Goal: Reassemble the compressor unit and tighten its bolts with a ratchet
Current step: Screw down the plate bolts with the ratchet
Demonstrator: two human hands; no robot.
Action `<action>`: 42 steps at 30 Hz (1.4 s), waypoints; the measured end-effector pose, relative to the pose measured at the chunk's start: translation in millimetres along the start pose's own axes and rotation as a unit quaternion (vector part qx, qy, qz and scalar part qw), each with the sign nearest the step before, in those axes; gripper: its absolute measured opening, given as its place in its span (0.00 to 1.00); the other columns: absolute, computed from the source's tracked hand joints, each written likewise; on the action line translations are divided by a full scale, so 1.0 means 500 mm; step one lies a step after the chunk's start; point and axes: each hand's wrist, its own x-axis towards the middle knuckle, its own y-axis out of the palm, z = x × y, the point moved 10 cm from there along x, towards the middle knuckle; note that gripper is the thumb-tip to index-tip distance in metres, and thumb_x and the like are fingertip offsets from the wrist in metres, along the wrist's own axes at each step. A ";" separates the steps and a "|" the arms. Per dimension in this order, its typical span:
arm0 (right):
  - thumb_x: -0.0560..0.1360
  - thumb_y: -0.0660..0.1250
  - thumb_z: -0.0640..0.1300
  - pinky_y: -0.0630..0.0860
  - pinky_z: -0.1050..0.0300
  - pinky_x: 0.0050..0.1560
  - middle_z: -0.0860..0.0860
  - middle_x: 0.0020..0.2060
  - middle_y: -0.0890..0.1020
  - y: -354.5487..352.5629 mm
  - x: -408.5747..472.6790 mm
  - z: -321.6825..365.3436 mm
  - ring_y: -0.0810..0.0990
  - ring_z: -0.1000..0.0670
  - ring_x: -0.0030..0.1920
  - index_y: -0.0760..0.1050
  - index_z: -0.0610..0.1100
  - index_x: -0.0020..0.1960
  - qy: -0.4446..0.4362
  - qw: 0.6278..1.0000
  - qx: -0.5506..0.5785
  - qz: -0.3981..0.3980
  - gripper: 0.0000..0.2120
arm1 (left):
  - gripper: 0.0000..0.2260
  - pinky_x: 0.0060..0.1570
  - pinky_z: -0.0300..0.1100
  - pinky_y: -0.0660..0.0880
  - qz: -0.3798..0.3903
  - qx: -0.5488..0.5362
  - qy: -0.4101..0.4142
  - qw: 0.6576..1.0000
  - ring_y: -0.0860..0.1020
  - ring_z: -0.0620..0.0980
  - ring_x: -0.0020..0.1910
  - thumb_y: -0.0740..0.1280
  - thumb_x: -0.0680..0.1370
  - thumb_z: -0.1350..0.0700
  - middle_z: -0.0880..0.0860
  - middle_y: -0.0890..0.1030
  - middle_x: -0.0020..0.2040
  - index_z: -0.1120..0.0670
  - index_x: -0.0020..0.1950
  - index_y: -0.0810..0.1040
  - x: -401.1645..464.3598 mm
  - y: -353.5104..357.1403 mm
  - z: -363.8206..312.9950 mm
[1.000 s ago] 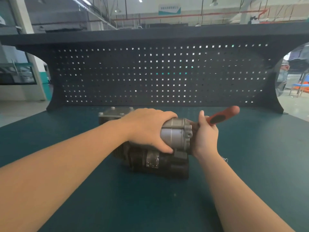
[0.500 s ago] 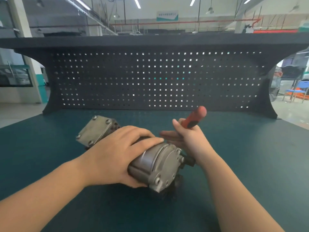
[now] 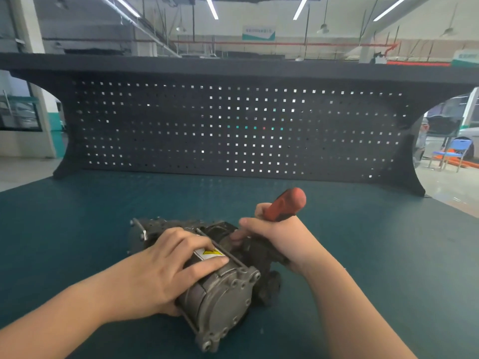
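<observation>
The grey metal compressor unit lies on its side on the green bench mat, its round end cap with small bolts facing me. A yellow warning label shows on its top. My left hand wraps over the cylinder body and grips it. My right hand holds the ratchet by its red handle, which sticks up and away from me. The ratchet's head is hidden behind my fingers at the unit's dark right side.
A black pegboard back panel stands along the far edge of the green bench mat. A blue chair stands on the workshop floor at far right.
The compressor has been turned so its end cap faces me and its labelled side is up. My right hand has moved with the ratchet onto the unit's right side.
</observation>
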 end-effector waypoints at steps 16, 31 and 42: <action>0.76 0.67 0.45 0.79 0.52 0.32 0.46 0.20 0.71 -0.023 0.001 -0.023 0.82 0.38 0.30 0.66 0.45 0.45 0.055 0.971 0.214 -0.089 0.09 | 0.54 0.64 0.50 0.60 0.095 -0.048 -0.076 0.991 0.66 0.55 0.65 0.79 0.56 0.44 0.57 0.68 0.67 0.53 0.75 0.56 -0.004 0.018 0.009; 0.76 0.65 0.57 0.74 0.57 0.34 0.46 0.24 0.79 -0.117 -0.048 -0.006 0.80 0.49 0.26 0.72 0.43 0.43 -0.060 0.936 0.156 -0.309 0.16 | 0.08 0.47 0.21 0.70 -0.018 -0.435 -0.332 0.837 0.80 0.33 0.48 0.71 0.76 0.55 0.40 0.85 0.49 0.47 0.54 0.85 0.130 -0.002 0.097; 0.76 0.61 0.58 0.78 0.55 0.42 0.42 0.22 0.79 -0.148 -0.117 0.004 0.81 0.47 0.27 0.80 0.46 0.28 -0.196 0.886 0.120 -0.403 0.24 | 0.05 0.45 0.31 0.76 -0.001 -0.465 -0.393 0.793 0.80 0.35 0.41 0.74 0.74 0.50 0.43 0.85 0.40 0.51 0.45 0.86 0.131 0.058 0.105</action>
